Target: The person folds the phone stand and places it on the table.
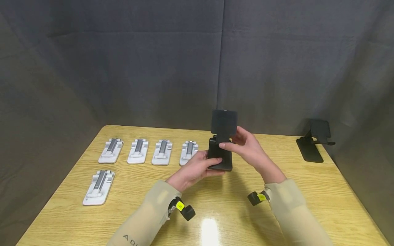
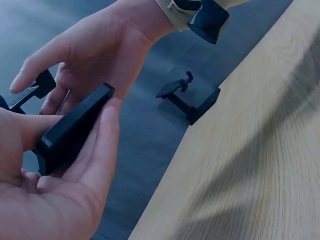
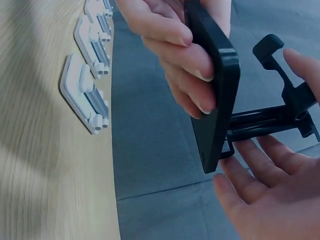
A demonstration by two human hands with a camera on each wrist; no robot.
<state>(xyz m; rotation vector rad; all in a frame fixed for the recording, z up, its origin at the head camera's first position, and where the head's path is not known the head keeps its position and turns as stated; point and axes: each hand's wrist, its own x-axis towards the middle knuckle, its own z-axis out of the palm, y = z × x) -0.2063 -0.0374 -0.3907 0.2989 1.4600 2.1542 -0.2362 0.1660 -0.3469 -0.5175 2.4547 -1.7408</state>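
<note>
A black foldable phone stand [image 1: 224,123] is held up above the table, unfolded, with its plate raised over its base. My left hand [image 1: 197,167] grips the base [image 2: 75,125], thumb on one face and fingers on the other. My right hand [image 1: 250,150] holds the stand's upper part from the right, thumb in front and fingers behind. In the right wrist view, the right hand's fingers [image 3: 265,172] lie along the underside of the stem [image 3: 262,122], and its thumb is by the hinged holder.
Several white folded phone stands [image 1: 137,151] lie at the left and back of the wooden table [image 1: 135,191]. Another black stand [image 1: 311,147] stands unfolded near the right back edge. A dark grey curtain [image 1: 154,68] hangs behind the table.
</note>
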